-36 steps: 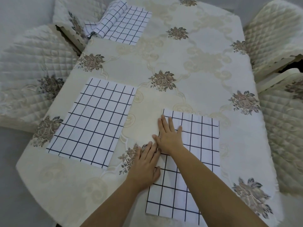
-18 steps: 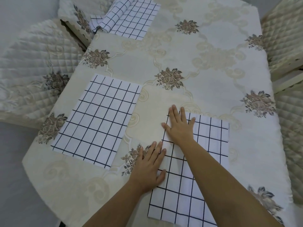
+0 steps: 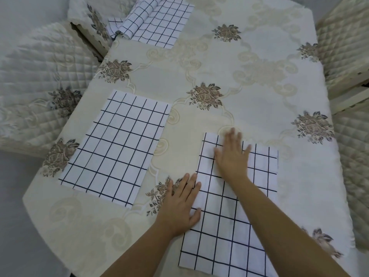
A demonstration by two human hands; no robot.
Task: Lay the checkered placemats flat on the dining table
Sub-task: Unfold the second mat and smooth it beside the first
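A white rectangular cloth placemat with a dark grid, the near placemat (image 3: pixel 225 248), lies spread out at the lower centre-right of the frame. It rests on the dining table (image 3: pixel 249 116), which is covered by a cream tablecloth (image 3: pixel 199 62) with pale scrolls and brown rose clusters.

The left hand (image 3: pixel 179 204) is released and flat, its fingers straight and close together. It lies across the left edge of the near placemat: the thumb and inner fingers are on the cloth, and the outer fingers are on the tablecloth over a rose cluster. The right hand (image 3: pixel 232 156) is also released, palm down with fingers spread, on the upper part of the same placemat. It is motion-blurred, and its fingertips reach the mat's far edge. Neither hand grasps anything.

A second placemat (image 3: pixel 115 148) of the same white gridded cloth lies flat at centre left, well apart from the hands and near the table's left edge. A third placemat (image 3: pixel 161 23) sits at the top of the frame. Its right part is flat, while its left side is rolled or folded up at the table's edge.

Cream quilted chairs stand around the table, at the left (image 3: pixel 36 76), the upper left (image 3: pixel 85 15) and the right (image 3: pixel 343 47).
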